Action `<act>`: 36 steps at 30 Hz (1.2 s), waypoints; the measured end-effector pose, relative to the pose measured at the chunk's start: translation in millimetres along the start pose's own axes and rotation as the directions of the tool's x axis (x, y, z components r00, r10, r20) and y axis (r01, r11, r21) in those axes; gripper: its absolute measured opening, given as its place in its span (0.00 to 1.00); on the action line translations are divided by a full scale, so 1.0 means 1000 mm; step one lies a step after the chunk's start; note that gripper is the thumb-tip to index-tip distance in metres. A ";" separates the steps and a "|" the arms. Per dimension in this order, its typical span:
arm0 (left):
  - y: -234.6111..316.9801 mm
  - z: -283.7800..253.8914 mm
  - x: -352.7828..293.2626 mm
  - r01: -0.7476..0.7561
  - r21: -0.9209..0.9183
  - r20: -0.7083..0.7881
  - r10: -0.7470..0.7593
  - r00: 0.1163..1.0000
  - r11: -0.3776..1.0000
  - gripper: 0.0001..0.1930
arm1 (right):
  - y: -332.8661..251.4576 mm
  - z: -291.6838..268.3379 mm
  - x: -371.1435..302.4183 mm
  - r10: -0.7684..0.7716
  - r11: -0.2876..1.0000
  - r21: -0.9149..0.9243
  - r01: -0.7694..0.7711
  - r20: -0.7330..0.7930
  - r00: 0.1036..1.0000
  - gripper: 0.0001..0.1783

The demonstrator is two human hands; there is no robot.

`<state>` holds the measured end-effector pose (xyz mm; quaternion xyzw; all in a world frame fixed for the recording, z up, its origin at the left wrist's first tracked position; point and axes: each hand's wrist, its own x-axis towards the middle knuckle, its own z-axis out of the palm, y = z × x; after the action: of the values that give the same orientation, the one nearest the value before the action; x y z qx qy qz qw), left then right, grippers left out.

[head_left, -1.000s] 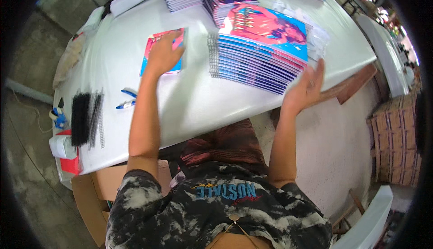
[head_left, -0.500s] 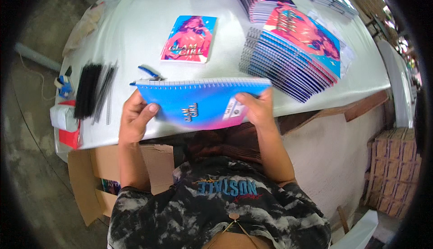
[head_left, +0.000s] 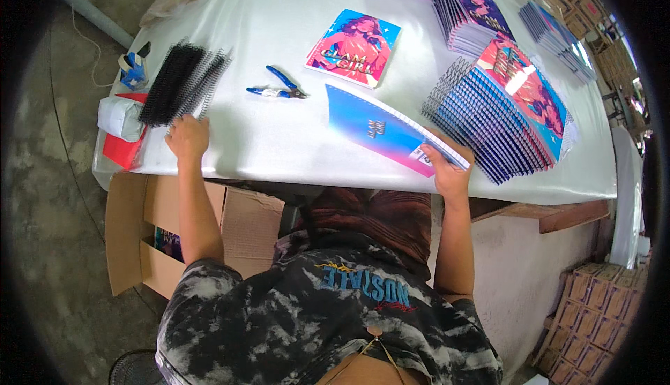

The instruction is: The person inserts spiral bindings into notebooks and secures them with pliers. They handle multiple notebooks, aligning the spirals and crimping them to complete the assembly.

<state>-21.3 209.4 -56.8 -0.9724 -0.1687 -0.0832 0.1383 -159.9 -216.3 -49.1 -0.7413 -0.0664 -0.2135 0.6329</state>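
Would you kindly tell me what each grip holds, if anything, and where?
The right grip holds the blue-and-pink notebook by its right end. The left grip is at the black spiral bindings; whether it holds any cannot be told.

Your right hand (head_left: 453,169) grips 1 blue-and-pink notebook (head_left: 354,123); your left hand (head_left: 187,138) is at the black coils (head_left: 174,81) on the surface (head_left: 279,137).

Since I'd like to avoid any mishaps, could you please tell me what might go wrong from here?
The right hand grips the blue-and-pink notebook at one end, with no coil visible along its edge, so pages might slip.
The black coils by the left hand lie crowded together and could snag.
The fanned notebook stack might slide if bumped.
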 end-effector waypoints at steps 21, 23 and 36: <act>0.142 0.010 -0.076 -0.663 -0.416 -0.432 0.507 0.746 0.622 0.28 | 0.005 -0.010 0.001 0.026 0.993 0.117 -0.010 -0.142 0.990 0.15; 0.146 -0.023 -0.094 -0.681 -0.434 -0.369 0.573 0.732 0.590 0.29 | 0.004 -0.010 -0.004 0.036 0.994 0.109 -0.018 -0.174 0.984 0.16; 0.227 0.049 -0.285 -0.498 -0.866 -0.152 0.975 0.164 -0.052 0.32 | 0.006 -0.011 0.001 0.082 0.984 0.171 -0.046 -0.212 0.974 0.16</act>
<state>-201.0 -68.2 -216.9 -0.7939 0.4591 0.2255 -0.3288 -159.8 -228.3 -52.8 -0.6602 0.0101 -0.2666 0.7022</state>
